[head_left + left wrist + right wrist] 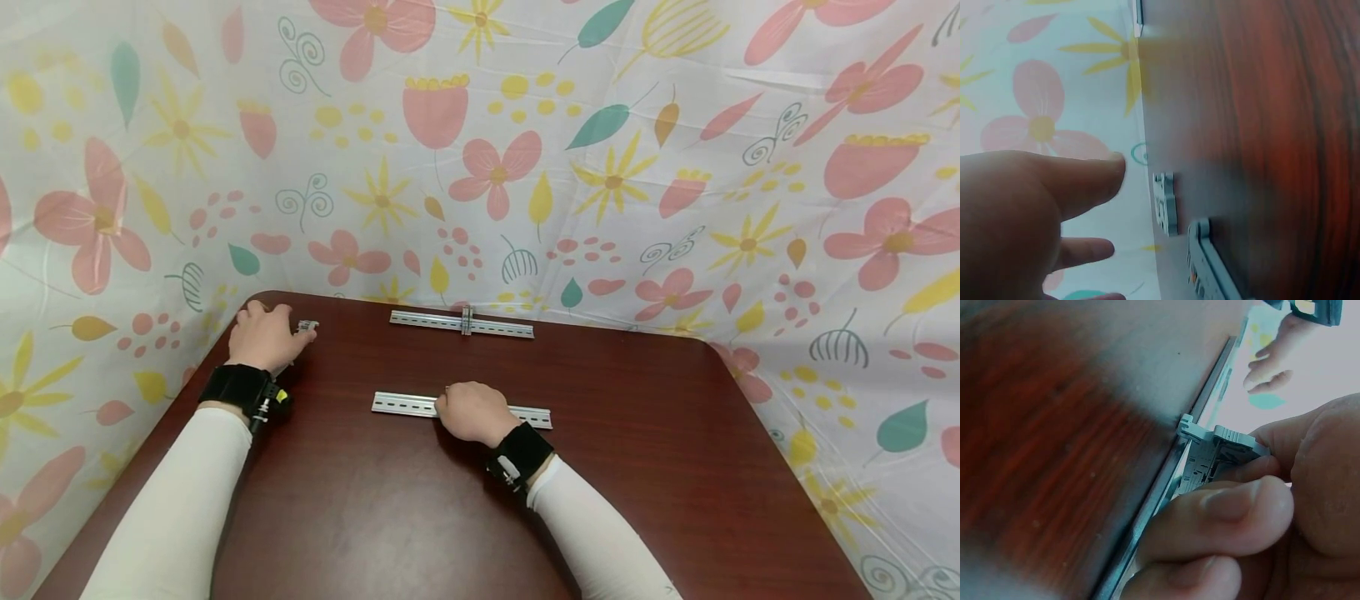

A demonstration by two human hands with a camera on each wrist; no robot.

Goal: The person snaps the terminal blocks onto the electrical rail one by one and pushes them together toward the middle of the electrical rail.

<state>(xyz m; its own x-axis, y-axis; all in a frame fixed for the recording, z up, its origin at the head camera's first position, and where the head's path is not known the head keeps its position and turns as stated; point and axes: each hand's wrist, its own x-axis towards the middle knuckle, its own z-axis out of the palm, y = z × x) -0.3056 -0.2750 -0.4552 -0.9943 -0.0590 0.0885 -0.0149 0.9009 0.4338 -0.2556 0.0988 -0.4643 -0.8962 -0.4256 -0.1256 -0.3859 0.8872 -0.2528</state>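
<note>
My right hand (474, 411) is over the middle of a slotted metal DIN rail (401, 404) lying across the table. In the right wrist view, its thumb and fingers pinch a grey terminal block (1200, 464) that sits at the rail's edge. At the table's far left corner, my left hand (262, 337) hovers with fingers spread and holds nothing. Beside its thumb lies a small grey clip-like part (1166, 205). A longer grey terminal block (1211, 262) lies near that part in the left wrist view.
A second DIN rail (427, 320) lies along the table's back edge, with grey pieces (467, 320) mounted across its middle. Behind the brown table (660, 450), a flower-printed curtain (495, 108) hangs close to the back and left edges.
</note>
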